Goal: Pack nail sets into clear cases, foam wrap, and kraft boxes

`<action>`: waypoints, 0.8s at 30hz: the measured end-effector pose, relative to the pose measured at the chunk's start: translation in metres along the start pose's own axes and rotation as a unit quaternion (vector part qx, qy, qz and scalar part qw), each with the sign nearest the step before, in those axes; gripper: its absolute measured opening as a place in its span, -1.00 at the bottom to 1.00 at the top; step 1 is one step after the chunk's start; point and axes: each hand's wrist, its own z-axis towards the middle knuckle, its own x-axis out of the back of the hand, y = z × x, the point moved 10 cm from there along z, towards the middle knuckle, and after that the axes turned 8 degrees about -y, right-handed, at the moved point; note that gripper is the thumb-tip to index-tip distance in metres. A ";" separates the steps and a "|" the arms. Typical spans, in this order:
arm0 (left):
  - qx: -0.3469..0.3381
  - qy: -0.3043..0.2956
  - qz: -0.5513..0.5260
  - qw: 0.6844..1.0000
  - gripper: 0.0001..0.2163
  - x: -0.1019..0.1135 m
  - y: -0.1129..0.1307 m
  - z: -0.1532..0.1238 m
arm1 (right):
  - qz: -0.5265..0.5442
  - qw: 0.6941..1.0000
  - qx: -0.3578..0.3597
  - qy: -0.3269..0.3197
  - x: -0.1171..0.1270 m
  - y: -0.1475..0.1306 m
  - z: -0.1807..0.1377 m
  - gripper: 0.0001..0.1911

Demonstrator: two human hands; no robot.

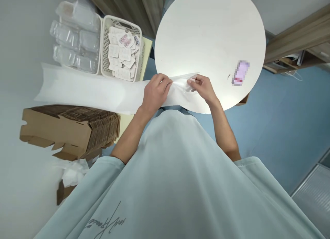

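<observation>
My left hand (156, 92) is closed in a pinch on a thin white sheet (177, 91) at the near edge of the round white table (206, 36). My right hand (203, 87) pinches the same material a little further right, its fingers pressed together. The sheet looks slightly see-through and is creased between the two hands. A long white strip (85, 89) of similar material lies to the left and runs under my left hand. Whether strip and sheet are one piece I cannot tell.
A white basket (103, 50) of small printed cards (125, 54) stands left of the table. Beside it are clear plastic boxes (89, 40). Folded brown cardboard boxes (59, 129) are stacked below. A blurred purple item (241, 73) lies on the table's right.
</observation>
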 end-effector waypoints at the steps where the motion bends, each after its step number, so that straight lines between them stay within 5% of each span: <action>1: -0.012 -0.005 0.003 1.000 -0.59 -0.004 0.010 0.009 | 0.006 1.000 0.005 0.013 0.011 0.002 -0.006 -0.47; 8: -0.112 -0.022 0.021 0.993 -0.51 -0.015 0.082 0.089 | 0.047 0.988 0.071 0.132 0.084 -0.002 -0.041 -0.32; 13: -0.171 -0.005 0.104 0.980 -0.49 0.010 0.149 0.141 | 0.061 0.969 0.139 0.196 0.126 -0.034 -0.055 -0.24; 17: -0.230 0.037 0.047 0.971 -0.51 0.035 0.191 0.149 | 0.053 0.961 0.169 0.211 0.142 -0.062 -0.069 -0.26; 20: -0.254 0.041 0.071 0.964 -0.53 0.030 0.201 0.138 | 0.061 0.958 0.173 0.218 0.147 -0.060 -0.081 -0.28; 24: -0.240 0.005 0.110 0.964 -0.57 -0.013 0.175 0.122 | 0.078 0.962 0.138 0.221 0.143 -0.018 -0.091 -0.30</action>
